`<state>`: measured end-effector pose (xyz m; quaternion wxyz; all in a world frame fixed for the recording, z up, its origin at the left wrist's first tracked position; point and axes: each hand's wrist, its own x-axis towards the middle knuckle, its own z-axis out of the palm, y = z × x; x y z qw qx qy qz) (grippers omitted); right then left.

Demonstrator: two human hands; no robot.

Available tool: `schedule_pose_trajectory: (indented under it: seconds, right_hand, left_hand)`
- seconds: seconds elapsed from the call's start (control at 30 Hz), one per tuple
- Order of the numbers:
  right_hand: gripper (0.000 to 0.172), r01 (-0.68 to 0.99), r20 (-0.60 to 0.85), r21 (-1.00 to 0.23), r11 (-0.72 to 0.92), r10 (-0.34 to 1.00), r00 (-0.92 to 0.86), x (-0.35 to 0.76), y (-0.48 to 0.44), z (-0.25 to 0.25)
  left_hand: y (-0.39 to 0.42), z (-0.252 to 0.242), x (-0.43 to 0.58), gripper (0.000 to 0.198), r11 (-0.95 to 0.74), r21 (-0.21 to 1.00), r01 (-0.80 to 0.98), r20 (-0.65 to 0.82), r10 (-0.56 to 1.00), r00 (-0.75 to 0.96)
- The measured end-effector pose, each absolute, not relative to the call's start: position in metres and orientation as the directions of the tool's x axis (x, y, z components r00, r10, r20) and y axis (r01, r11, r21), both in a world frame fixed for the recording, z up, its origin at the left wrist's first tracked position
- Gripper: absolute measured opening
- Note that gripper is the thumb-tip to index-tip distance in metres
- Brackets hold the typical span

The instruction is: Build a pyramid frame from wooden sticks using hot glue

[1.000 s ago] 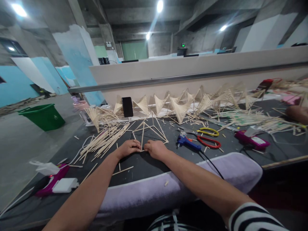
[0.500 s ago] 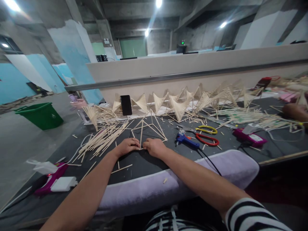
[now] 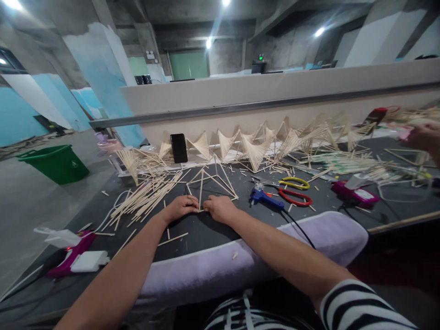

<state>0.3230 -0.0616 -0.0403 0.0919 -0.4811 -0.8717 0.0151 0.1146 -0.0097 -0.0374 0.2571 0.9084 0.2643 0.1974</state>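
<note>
A pyramid-like frame of thin wooden sticks (image 3: 201, 189) stands on the dark table in front of me. My left hand (image 3: 181, 207) is closed at its near corner, thumb and fingers pinched beside the foot of the upright stick. Just to the right, my right hand (image 3: 220, 209) pinches the same corner, fingers curled. The fingertips hide the joint itself. A loose pile of sticks (image 3: 147, 198) lies beyond my left hand. To the right of the frame rest a blue glue gun (image 3: 267, 200) and scissors with red and yellow handles (image 3: 295, 197).
Finished fan-shaped stick pieces (image 3: 254, 149) line the back behind a phone (image 3: 178, 148). Purple power strips lie at left (image 3: 77, 250) and right (image 3: 355, 194). A lavender cushion (image 3: 213, 275) covers the near edge. Another person's hand (image 3: 426, 137) is at far right; a green bin (image 3: 57, 162) stands left.
My two hands stay at the same corner of the frame, almost unmoved. At far right the other person's hand has lifted and shifted. The whole view has drifted slightly.
</note>
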Motion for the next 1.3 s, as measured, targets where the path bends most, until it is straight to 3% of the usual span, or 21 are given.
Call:
schedule_pose_trajectory:
  seconds: [1.3]
  right_hand:
    - [0.024,0.830,0.185,-0.082,0.551,0.827,-0.531,0.3229,-0.0607,-0.0417]
  left_hand:
    - [-0.0076,-0.0406,0.1147,0.012,-0.750,0.557,0.356,0.254,0.562,0.787]
